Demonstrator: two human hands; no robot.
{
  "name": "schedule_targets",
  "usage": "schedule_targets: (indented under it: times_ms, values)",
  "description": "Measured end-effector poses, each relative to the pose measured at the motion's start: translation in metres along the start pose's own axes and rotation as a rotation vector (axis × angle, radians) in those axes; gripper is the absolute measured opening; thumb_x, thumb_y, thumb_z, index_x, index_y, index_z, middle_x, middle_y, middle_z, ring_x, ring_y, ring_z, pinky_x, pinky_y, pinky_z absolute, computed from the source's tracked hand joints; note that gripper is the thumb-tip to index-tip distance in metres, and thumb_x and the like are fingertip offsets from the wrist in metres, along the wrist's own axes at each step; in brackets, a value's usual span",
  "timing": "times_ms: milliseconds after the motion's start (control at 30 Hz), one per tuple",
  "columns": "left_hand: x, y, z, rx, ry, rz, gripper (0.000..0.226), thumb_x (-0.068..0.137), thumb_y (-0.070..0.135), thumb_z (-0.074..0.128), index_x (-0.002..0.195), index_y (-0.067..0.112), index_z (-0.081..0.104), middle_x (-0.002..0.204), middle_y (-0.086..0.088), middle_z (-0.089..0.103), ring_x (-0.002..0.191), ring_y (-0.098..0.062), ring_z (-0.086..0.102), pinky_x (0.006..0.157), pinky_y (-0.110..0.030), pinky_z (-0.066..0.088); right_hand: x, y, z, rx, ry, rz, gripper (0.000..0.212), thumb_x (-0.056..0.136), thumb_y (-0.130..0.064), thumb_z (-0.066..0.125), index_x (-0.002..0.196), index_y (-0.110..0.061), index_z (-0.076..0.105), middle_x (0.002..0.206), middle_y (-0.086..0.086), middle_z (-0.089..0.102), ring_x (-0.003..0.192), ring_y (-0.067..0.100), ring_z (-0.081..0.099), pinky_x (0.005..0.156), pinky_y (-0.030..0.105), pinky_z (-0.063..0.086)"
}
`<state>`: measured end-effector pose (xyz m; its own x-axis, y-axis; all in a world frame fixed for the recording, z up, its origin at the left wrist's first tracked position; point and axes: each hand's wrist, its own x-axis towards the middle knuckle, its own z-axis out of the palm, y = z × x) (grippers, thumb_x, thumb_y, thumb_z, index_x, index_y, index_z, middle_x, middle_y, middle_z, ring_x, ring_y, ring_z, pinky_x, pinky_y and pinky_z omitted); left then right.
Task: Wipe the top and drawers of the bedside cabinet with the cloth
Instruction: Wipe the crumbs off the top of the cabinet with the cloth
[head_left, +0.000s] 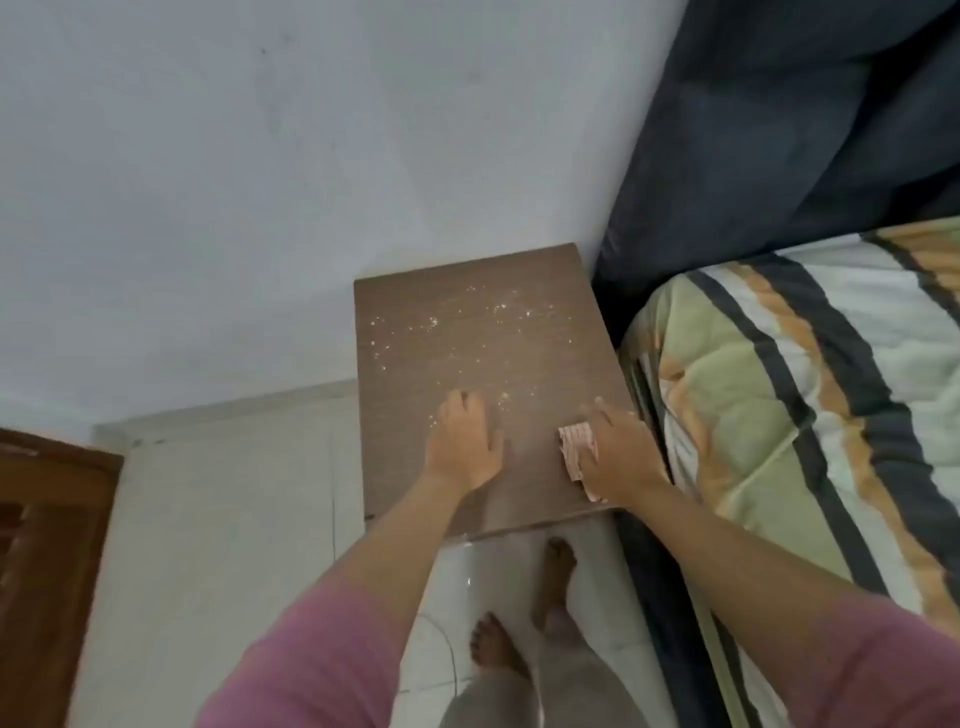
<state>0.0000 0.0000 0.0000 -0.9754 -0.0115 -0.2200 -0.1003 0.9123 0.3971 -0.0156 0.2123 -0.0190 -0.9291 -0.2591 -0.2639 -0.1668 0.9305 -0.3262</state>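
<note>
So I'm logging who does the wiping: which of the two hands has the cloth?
The right hand, near the cabinet top's bed-side edge, has the pink patterned cloth under it. The left hand rests bare on the wood.

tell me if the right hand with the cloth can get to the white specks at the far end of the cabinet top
Probably yes. The right hand holds the cloth on the cabinet top, and nothing stands between it and the white specks. The left hand rests off to the side.
</note>
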Motion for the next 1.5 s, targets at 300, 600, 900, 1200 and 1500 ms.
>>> schedule_targets:
  times_ms: [300, 600, 900, 1200, 1500]
  values:
    - [0.008, -0.025, 0.114, 0.086, -0.118, -0.047, 0.068, 0.089, 0.039, 0.05, 0.143, 0.007, 0.025, 0.152, -0.018, 0.018, 0.14, -0.034, 0.017, 0.115, -0.047, 0.016, 0.003, 0.053, 0.086, -0.038, -0.09, 0.148, 0.064, 0.086, -0.041, 0.033, 0.146, -0.021, 0.024, 0.155, 0.013, 0.015, 0.143, 0.032, 0.008, 0.112, 0.059, 0.005]
    - [0.023, -0.036, 0.174, 0.186, -0.133, 0.072, 0.075, 0.089, 0.051, 0.036, 0.148, 0.007, 0.018, 0.157, -0.015, 0.011, 0.144, -0.03, 0.011, 0.111, -0.051, 0.005, 0.033, 0.085, 0.128, -0.1, -0.019, 0.041, 0.06, 0.089, -0.056, 0.027, 0.145, -0.038, 0.018, 0.158, 0.008, 0.006, 0.144, 0.033, -0.001, 0.105, 0.065, -0.002]
    - [0.023, -0.033, 0.176, 0.221, -0.153, 0.058, 0.074, 0.091, 0.048, 0.032, 0.146, 0.001, 0.018, 0.156, -0.018, 0.012, 0.144, -0.03, 0.011, 0.112, -0.045, 0.009, 0.046, 0.083, 0.127, 0.133, 0.03, 0.014, 0.045, 0.089, -0.026, 0.036, 0.133, -0.019, 0.038, 0.14, 0.02, 0.045, 0.131, 0.04, 0.033, 0.099, 0.062, 0.031]
    - [0.092, -0.043, 0.136, 0.227, -0.08, 0.022, 0.073, 0.093, 0.047, 0.033, 0.147, 0.002, 0.012, 0.157, -0.016, 0.004, 0.144, -0.028, 0.0, 0.113, -0.046, 0.003, 0.108, 0.073, 0.078, 0.332, 0.052, 0.018, 0.049, 0.1, -0.025, 0.038, 0.146, -0.02, 0.025, 0.157, 0.006, 0.008, 0.14, 0.01, -0.004, 0.11, 0.03, 0.009]
    - [0.205, -0.07, 0.103, 0.286, 0.017, -0.043, 0.074, 0.095, 0.05, 0.025, 0.148, 0.004, 0.001, 0.157, -0.012, -0.008, 0.143, -0.025, -0.008, 0.113, -0.044, -0.002, 0.237, 0.069, 0.047, 0.322, 0.127, -0.006, 0.048, 0.099, -0.024, 0.039, 0.146, -0.02, 0.029, 0.158, 0.008, 0.011, 0.144, 0.028, 0.01, 0.115, 0.041, 0.016]
